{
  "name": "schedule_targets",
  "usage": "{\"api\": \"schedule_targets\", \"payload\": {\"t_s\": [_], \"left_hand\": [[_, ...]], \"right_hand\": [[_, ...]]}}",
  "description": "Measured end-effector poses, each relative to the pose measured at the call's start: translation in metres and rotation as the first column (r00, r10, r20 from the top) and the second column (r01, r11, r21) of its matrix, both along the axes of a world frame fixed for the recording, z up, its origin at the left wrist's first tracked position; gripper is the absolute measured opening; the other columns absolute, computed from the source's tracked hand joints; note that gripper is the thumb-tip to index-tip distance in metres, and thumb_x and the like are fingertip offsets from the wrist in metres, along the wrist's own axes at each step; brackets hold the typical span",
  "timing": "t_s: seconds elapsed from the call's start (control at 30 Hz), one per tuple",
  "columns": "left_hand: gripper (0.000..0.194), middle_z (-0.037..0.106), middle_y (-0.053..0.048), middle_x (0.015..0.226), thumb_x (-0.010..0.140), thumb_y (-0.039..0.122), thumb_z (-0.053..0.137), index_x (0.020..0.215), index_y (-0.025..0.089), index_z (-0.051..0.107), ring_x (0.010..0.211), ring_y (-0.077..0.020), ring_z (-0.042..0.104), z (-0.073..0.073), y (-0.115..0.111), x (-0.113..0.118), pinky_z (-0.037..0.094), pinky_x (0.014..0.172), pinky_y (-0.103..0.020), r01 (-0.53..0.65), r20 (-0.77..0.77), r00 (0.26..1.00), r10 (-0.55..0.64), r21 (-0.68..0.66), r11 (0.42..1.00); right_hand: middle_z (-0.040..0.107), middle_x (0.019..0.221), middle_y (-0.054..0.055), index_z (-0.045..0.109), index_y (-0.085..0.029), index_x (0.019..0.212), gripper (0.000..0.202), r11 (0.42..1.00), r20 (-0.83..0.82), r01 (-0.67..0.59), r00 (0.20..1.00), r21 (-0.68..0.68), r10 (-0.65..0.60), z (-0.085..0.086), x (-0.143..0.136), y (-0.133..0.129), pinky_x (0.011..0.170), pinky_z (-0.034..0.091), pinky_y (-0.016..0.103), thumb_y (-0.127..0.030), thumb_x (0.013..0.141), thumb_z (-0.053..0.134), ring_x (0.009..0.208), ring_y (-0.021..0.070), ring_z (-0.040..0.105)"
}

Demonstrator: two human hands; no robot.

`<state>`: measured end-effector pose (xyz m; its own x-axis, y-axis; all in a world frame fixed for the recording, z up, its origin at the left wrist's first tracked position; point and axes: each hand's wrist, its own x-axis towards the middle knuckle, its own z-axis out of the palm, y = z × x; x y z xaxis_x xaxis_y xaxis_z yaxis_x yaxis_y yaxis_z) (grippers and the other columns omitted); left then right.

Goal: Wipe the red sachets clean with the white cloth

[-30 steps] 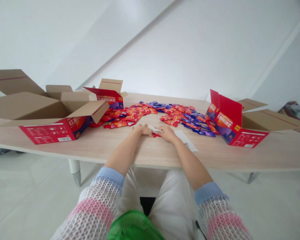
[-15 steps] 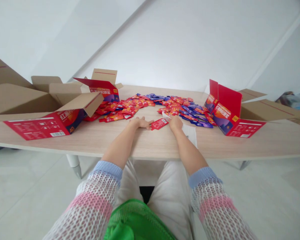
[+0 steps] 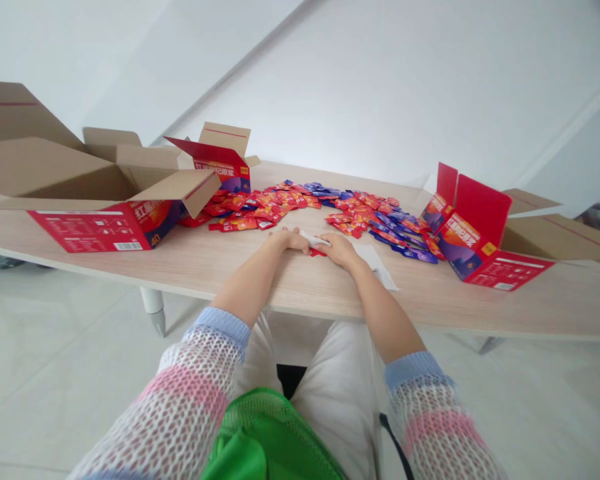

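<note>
Between the left hand (image 3: pixel 293 241) and right hand (image 3: pixel 341 251), a red packet (image 3: pixel 317 253) is partly covered at the near middle of the counter (image 3: pixel 200 260). A white cloth (image 3: pixel 313 239) is pinched by the right hand's fingers; the left fingers' grip cannot be told.

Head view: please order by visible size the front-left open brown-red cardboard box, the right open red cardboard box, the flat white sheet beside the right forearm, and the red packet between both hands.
1. Front-left box
2. Right box
3. Flat white sheet
4. Red packet, mostly hidden
</note>
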<state>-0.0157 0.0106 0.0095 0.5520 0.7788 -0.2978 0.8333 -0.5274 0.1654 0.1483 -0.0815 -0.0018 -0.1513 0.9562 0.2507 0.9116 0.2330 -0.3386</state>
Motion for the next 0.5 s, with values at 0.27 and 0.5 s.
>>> {"api": "schedule_targets", "payload": {"t_s": [0.27, 0.5], "left_hand": [[0.105, 0.007, 0.003, 0.158, 0.054, 0.064, 0.063, 0.146, 0.051, 0.014, 0.138, -0.049, -0.001, 0.006, -0.002, 0.001, 0.004, 0.103, -0.068, 0.023, -0.055, 0.998, -0.029, -0.093, 0.995], [0.105, -0.001, 0.001, 0.159, 0.057, 0.067, 0.061, 0.147, 0.049, 0.009, 0.137, -0.0508, -0.002, 0.01, -0.01, -0.002, 0.01, 0.1, -0.07, 0.005, -0.06, 0.998, -0.01, -0.079, 0.997]], "right_hand": [[0.069, 0.107, 0.006, 0.066, -0.029, 0.115, 0.036, 0.928, -0.004, 0.374, 0.928, -0.006, -0.374, 0.001, 0.021, 0.002, 0.078, 0.045, 0.03, -0.043, 0.085, 0.054, 0.101, 0.0242, 0.062], [0.066, 0.116, 0.01, 0.063, -0.028, 0.122, 0.041, 0.815, 0.03, 0.579, 0.815, 0.001, -0.579, -0.004, 0.047, 0.004, 0.08, 0.045, 0.032, -0.043, 0.085, 0.054, 0.104, 0.0261, 0.06]]}}
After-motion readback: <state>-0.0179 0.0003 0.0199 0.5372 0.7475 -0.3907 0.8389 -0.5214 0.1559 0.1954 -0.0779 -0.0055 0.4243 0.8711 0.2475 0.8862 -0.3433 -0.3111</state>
